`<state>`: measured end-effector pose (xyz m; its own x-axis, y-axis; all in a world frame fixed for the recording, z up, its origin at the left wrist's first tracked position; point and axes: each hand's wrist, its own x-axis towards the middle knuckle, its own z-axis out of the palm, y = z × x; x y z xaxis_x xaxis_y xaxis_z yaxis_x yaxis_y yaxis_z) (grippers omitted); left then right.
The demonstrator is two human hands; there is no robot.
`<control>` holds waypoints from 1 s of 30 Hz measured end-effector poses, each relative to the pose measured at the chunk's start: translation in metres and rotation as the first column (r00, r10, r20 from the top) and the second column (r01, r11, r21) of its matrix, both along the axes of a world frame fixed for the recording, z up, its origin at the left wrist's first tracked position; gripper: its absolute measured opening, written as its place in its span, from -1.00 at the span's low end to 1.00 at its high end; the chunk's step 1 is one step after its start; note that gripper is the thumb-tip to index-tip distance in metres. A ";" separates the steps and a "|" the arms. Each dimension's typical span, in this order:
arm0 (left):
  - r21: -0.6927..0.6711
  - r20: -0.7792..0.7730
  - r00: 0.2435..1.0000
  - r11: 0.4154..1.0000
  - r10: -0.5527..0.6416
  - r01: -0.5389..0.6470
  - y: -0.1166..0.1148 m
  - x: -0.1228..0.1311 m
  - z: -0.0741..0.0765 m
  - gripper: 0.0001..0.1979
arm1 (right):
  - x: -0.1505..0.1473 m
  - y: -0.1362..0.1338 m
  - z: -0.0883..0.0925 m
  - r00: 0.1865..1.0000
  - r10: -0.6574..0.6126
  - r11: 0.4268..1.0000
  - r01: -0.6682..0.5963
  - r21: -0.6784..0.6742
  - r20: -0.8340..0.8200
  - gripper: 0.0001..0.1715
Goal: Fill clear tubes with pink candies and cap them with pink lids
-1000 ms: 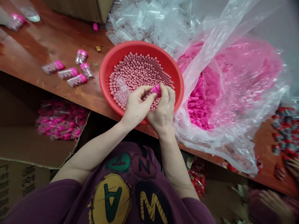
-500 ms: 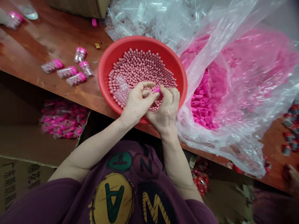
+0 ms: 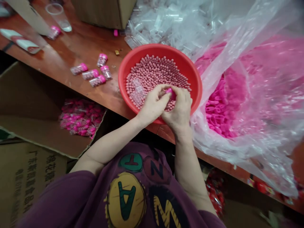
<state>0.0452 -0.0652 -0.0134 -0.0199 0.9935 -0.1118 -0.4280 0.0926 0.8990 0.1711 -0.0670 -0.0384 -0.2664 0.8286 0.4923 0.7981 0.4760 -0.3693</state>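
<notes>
Over a red plastic basin (image 3: 123, 68) filled with small pink balls (image 3: 159, 71), both my hands come together. Between their fingertips is a small bright pink cap (image 3: 171, 93). My left hand (image 3: 154, 103) pinches it from the left, thumb and fingers closed. From the right, my right hand (image 3: 180, 107) curls its fingers around the same cap. Whatever is under the cap is hidden by the fingers. A few clear empty containers (image 3: 137, 90) lie on the balls at the basin's left side.
Several filled, pink-capped bottles (image 3: 97, 80) lie left of the basin. Behind it is a heap of clear containers (image 3: 161, 22) beside a cardboard box (image 3: 102, 14). An open plastic bag of pink caps (image 3: 218, 110) stands right. Below the table edge, a carton (image 3: 35, 107) holds more filled bottles.
The view has shifted, so basin, bottles and hands appear further right. My fingers have closed in more around the pink cap, and less of what they hold shows.
</notes>
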 end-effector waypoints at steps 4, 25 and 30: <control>0.157 -0.044 0.970 0.961 0.238 -0.229 0.005 -0.037 0.016 -0.82 | 0.003 0.009 -0.001 0.955 0.163 0.984 -0.175 -0.026 -0.248 0.11; -0.083 -0.957 -0.269 0.776 0.113 0.625 0.078 -0.111 0.023 -0.76 | -0.085 0.061 0.035 0.787 0.275 0.844 0.077 -0.530 0.552 -0.62; -0.082 -0.896 -0.352 0.680 0.269 0.729 0.090 -0.128 0.019 -0.61 | -0.048 0.081 0.031 0.953 0.199 0.801 -0.023 -0.598 0.230 -0.68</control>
